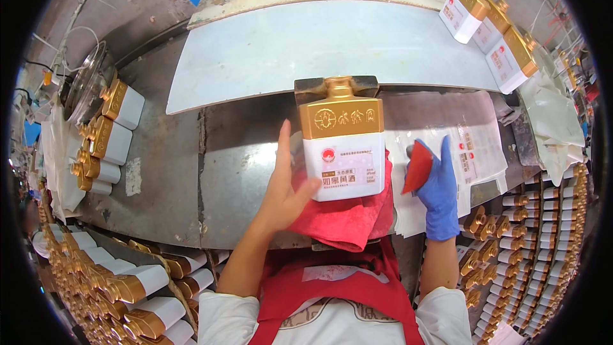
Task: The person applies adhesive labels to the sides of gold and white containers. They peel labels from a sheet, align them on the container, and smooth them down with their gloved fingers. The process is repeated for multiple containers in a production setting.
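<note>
Gold-topped white bottle (pixel 343 144) upright, left hand (pixel 285 187) gripping its left side.

I stand at a grey metal workbench (pixel 166 179), scuffed and stained. Beyond it lies a pale white board (pixel 306 45). Left of the bench, bare concrete floor (pixel 115 0). Bright, even light throughout.

I'm looking down at a bottling or packaging workshop, a labelling station on a factory line. Identical white-and-gold square bottles (pixel 115 121) stand in rows along the grey metal workbench (pixel 172 185), and many more lie packed in crates (pixel 128 294) at both sides below it. A stack of printed label sheets (pixel 472 147) lies on the bench, and finished bottles (pixel 491 32) line the far white shelf (pixel 319 45).
</note>
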A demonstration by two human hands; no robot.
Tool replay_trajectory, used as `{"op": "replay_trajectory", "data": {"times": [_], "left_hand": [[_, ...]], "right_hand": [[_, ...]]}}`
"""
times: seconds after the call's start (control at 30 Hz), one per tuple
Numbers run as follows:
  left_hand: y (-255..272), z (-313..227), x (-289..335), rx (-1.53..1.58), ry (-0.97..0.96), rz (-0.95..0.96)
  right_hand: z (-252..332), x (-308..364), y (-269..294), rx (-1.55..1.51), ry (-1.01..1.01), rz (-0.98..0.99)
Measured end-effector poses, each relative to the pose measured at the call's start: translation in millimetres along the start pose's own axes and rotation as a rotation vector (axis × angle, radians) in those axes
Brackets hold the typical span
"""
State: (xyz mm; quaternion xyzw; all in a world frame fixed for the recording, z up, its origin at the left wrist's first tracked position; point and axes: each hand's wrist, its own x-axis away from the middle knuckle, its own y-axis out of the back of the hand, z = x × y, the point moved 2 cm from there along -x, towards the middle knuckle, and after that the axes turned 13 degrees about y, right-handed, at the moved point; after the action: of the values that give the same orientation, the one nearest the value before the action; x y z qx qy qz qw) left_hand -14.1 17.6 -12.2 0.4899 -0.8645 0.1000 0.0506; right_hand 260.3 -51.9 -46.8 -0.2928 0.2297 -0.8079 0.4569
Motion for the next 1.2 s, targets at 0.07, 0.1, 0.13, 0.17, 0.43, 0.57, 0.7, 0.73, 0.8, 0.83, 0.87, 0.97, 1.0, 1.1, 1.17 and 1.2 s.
{"op": "replay_trajectory", "data": {"times": [0.07, 0.1, 0.13, 0.17, 0.43, 0.57, 0.7, 0.73, 0.8, 0.83, 0.87, 0.97, 1.0, 1.1, 1.17, 1.2], "left_hand": [[1.9, 5.9, 8.7, -0.206, -0.125, 0.017], [1.0, 11.2, 9.9, -0.298, -0.135, -0.027], [-0.3, 14.9, 12.0, -0.368, -0.143, -0.052], [-1.8, 18.0, 13.9, -0.438, -0.15, -0.077], [-13.4, 19.0, 14.2, -0.387, -0.23, -0.161], [-12.7, 18.2, 14.5, -0.401, -0.252, -0.188], [-11.6, 19.7, 13.6, -0.379, -0.257, -0.196], [-11.3, 19.3, 13.4, -0.38, -0.252, -0.195], [-11.5, 18.9, 13.1, -0.367, -0.26, -0.193], [-11.7, 18.5, 12.9, -0.362, -0.265, -0.191], [-11.9, 17.7, 12.9, -0.356, -0.262, -0.191], [-12.5, 16.2, 13.5, -0.343, -0.256, -0.192], [-12.8, 16.4, 13.5, -0.342, -0.255, -0.192], [-13.3, 15.2, 13.9, -0.381, -0.274, -0.204], [-13.8, 14.3, 13.9, -0.412, -0.283, -0.215], [-14.3, 14.4, 14.1, -0.423, -0.282, -0.218]], "right_hand": [[7.2, 20.2, -9.6, 0.148, 0.021, 0.0], [13.1, 28.5, -22.6, 0.159, 0.071, 0.085], [16.6, 37.6, -38.7, 0.309, 0.192, 0.112], [17.4, 47.9, -57.7, 0.459, 0.314, 0.14], [-19.8, 61.5, -107.3, 0.704, 0.679, 0.334], [-26.8, 56.1, -105.9, 0.698, 0.681, 0.314], [-27.8, 54.8, -106.9, 0.737, 0.711, 0.329], [-27.9, 54.4, -106.8, 0.753, 0.722, 0.333], [-28.2, 53.8, -107.2, 0.778, 0.735, 0.338], [-28.4, 53.4, -107.4, 0.786, 0.74, 0.338], [-28.5, 53.1, -107.5, 0.795, 0.744, 0.339], [-28.2, 52.5, -110.2, 0.833, 0.762, 0.357], [-27.9, 52.2, -111.0, 0.848, 0.754, 0.357], [-26.6, 51.9, -113.2, 0.89, 0.743, 0.35], [-25.7, 51.2, -114.9, 0.915, 0.752, 0.34], [-24.4, 50.3, -114.3, 0.844, 0.708, 0.324]]}}
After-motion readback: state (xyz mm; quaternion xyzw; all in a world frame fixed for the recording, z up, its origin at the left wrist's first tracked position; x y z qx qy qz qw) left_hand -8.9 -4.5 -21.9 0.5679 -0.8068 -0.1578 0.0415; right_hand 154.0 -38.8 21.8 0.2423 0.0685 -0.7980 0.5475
